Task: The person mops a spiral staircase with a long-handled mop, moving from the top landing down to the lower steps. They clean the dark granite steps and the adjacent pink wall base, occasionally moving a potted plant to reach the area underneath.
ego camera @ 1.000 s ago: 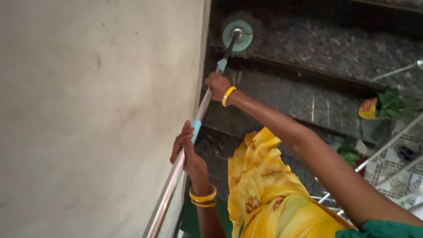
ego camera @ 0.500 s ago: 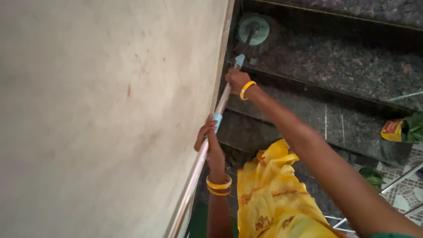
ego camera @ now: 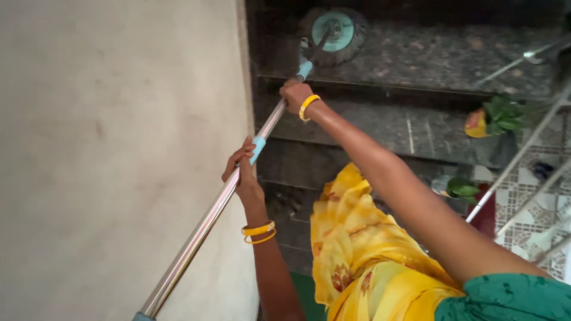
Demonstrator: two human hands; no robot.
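Looking down from the head camera, I see a pale plaster wall (ego camera: 113,148) filling the left of the frame, bare and a little stained. Beside it a long mop (ego camera: 238,178) runs up from the bottom edge, its steel pole slanting toward dark granite stairs (ego camera: 416,53) at the top, where the round teal-capped head (ego camera: 332,32) rests flat on a step.

My left hand (ego camera: 242,172) is wrapped shut around the pole at the light blue collar, two yellow bangles (ego camera: 259,232) on the wrist below it. My right hand (ego camera: 295,95) is closed round the pole further up, just below a second blue joint, with one bangle (ego camera: 307,107) at that wrist and the arm stretched long across the frame.

I judge the pole stiff and light, smooth enough to slip in a loose grip, so the two wide-set holds near the collars look like the sound places to take it. The head looks soft at its fringe and likely to drag on the stone.

Yellow patterned cloth (ego camera: 357,249) and a green sleeve (ego camera: 511,297) fill the lower right. Further right stand leafy plants (ego camera: 502,116) in an orange and yellow pot, slanted white rails (ego camera: 523,154) and a patch of tiled floor (ego camera: 529,208).

The pole's lower end is cut off by the frame, the fringe merges with the dark step, and my fingertips are hidden behind the pole.
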